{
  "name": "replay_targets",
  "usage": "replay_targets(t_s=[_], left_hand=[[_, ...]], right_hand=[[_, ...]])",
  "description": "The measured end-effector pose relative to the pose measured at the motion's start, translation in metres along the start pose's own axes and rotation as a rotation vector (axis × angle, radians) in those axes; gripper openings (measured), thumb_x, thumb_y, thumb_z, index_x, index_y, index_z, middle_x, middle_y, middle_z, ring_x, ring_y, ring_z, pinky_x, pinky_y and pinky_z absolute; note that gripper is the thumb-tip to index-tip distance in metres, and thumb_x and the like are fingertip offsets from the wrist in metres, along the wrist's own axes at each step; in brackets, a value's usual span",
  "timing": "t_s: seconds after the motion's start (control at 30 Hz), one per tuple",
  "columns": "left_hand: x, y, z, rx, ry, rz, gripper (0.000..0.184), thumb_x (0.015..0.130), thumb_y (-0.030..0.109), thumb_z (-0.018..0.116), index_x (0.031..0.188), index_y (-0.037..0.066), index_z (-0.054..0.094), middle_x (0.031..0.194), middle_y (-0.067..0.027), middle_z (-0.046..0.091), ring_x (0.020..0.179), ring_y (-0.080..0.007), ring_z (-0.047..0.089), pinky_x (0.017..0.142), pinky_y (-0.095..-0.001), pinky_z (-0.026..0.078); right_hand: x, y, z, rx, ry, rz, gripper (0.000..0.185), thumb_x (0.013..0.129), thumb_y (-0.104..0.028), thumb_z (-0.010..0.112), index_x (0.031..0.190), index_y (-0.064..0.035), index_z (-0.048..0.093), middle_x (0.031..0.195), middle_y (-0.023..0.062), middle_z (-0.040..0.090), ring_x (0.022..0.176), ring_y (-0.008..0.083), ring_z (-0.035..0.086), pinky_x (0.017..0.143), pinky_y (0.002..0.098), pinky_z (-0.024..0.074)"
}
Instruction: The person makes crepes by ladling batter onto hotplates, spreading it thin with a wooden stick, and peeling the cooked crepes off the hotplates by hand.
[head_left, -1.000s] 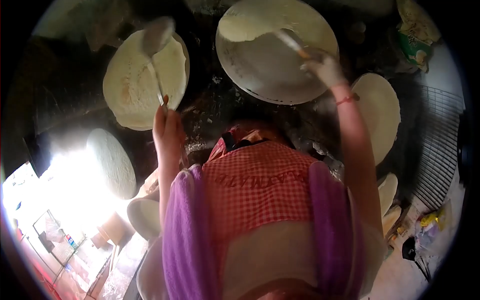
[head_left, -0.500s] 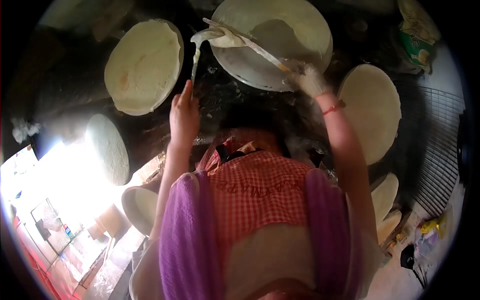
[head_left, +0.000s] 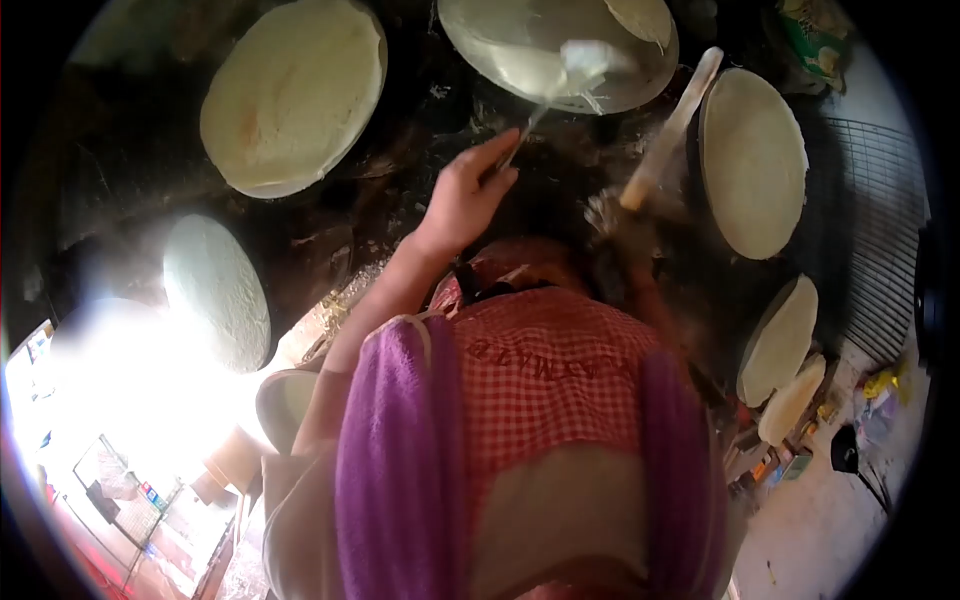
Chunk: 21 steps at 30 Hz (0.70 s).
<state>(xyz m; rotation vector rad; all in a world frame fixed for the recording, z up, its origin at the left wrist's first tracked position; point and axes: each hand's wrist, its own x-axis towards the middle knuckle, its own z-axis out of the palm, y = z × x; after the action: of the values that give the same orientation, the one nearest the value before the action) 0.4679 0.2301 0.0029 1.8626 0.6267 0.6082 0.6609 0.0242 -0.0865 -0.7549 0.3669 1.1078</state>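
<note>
My left hand (head_left: 466,195) is closed around the handle of a scraper-like tool (head_left: 545,103). Its broad white head is smeared by motion and lies over the lower edge of the top griddle (head_left: 520,50). Pale batter or dough coats part of that griddle, and a thin round sheet (head_left: 643,18) sits at its upper right. In my gloved right hand (head_left: 622,222), blurred and in shadow near my chest, is the wooden handle of a long flat spatula (head_left: 678,118). The spatula's blade points up and right, beside the right griddle.
Round griddles bearing pale flatbread sheets stand at upper left (head_left: 295,95), right (head_left: 755,165) and left (head_left: 217,293). Folded sheets (head_left: 782,340) lie at lower right. A wire rack (head_left: 878,260) runs along the right edge. A pale bucket (head_left: 285,405) stands by my left elbow.
My left hand has moved right with its tool, apart from the spatula. My right hand has drawn back toward my chest, and the spatula now points up and right. The view has shifted.
</note>
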Motion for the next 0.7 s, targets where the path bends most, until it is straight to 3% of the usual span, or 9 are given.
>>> replay_targets(t_s=[0.07,0.1,0.13,0.2,0.33,0.37,0.47,0.57,0.7], left_hand=[[-0.011,0.054,-0.033,-0.481,0.001,-0.379,0.043,0.093,0.009,0.054,0.134,0.000,0.046,0.080,-0.0024,0.056,0.063,-0.0075,0.049,0.055,-0.0206,0.041],[-0.019,0.065,-0.045,-0.496,0.094,-0.326,0.043,0.095,0.011,0.049,0.136,-0.001,0.043,0.076,-0.0013,0.052,0.058,-0.0052,0.043,0.050,-0.0186,0.035],[-0.026,0.071,-0.057,-0.510,0.183,-0.274,0.043,0.098,0.013,0.044,0.138,-0.002,0.039,0.073,-0.0003,0.049,0.053,-0.0030,0.038,0.045,-0.0166,0.029],[-0.034,0.066,-0.080,-0.579,0.325,-0.304,0.040,0.101,0.016,0.038,0.136,-0.002,0.040,0.066,0.0030,0.038,0.047,-0.0039,0.030,0.040,-0.0190,0.024],[-0.078,0.032,-0.116,-0.726,0.594,-0.401,0.037,0.102,0.017,0.037,0.132,-0.002,0.044,0.064,0.0046,0.031,0.046,-0.0031,0.024,0.039,-0.0190,0.021],[-0.093,0.023,-0.124,-0.731,0.636,-0.414,0.036,0.102,0.017,0.036,0.132,-0.002,0.044,0.064,0.0048,0.030,0.046,-0.0030,0.024,0.039,-0.0189,0.021],[-0.134,0.000,-0.140,-0.699,0.707,-0.444,0.036,0.102,0.019,0.038,0.130,-0.001,0.046,0.063,0.0054,0.029,0.045,-0.0036,0.025,0.038,-0.0193,0.022],[-0.148,-0.001,-0.143,-0.707,0.816,-0.496,0.033,0.101,0.017,0.040,0.126,-0.001,0.048,0.062,0.0054,0.030,0.045,-0.0026,0.023,0.037,-0.0182,0.019],[-0.138,0.014,-0.142,-0.753,0.827,-0.468,0.034,0.101,0.021,0.042,0.128,0.001,0.047,0.062,0.0050,0.030,0.046,-0.0034,0.024,0.037,-0.0187,0.020]], right_hand=[[0.002,0.021,0.082,-0.919,0.082,-0.412,0.030,0.092,-0.019,0.061,0.110,0.0048,0.057,0.094,0.0112,0.065,0.075,0.0182,0.065,0.057,0.0285,0.0539],[0.009,0.031,0.107,-0.684,-0.076,-0.320,0.031,0.090,-0.026,0.064,0.107,-0.0001,0.061,0.083,0.0086,0.066,0.061,0.0152,0.062,0.048,0.0285,0.0505],[0.003,0.031,0.149,-0.859,-0.028,-0.121,0.030,0.087,-0.029,0.068,0.106,-0.0056,0.062,0.077,0.0064,0.065,0.052,0.0137,0.059,0.044,0.0267,0.0467],[0.038,0.063,0.166,-0.833,-0.211,-0.009,0.025,0.087,-0.033,0.068,0.093,-0.0091,0.061,0.067,0.0032,0.062,0.044,0.0117,0.052,0.038,0.0251,0.0374],[0.074,0.111,0.164,-0.489,-0.126,0.224,0.019,0.086,-0.031,0.067,0.086,-0.0133,0.061,0.058,0.0010,0.057,0.036,0.0100,0.041,0.033,0.0256,0.0289],[0.057,0.110,0.162,-0.683,-0.088,-0.022,0.019,0.087,-0.031,0.066,0.084,-0.0131,0.063,0.058,0.0007,0.057,0.035,0.0099,0.040,0.033,0.0254,0.0284],[0.013,0.091,0.114,-0.625,0.038,-0.022,0.020,0.090,-0.029,0.063,0.089,-0.0096,0.065,0.058,0.0004,0.056,0.036,0.0090,0.042,0.035,0.0257,0.0323],[-0.001,0.051,0.074,-1.009,0.329,-0.291,0.024,0.089,-0.031,0.061,0.093,-0.0073,0.065,0.065,0.0026,0.058,0.046,0.0125,0.049,0.043,0.0274,0.0384],[-0.002,-0.040,0.073,-1.030,0.236,0.136,0.034,0.089,-0.035,0.059,0.092,-0.0015,0.062,0.084,0.0085,0.065,0.070,0.0218,0.060,0.068,0.0330,0.0474]])
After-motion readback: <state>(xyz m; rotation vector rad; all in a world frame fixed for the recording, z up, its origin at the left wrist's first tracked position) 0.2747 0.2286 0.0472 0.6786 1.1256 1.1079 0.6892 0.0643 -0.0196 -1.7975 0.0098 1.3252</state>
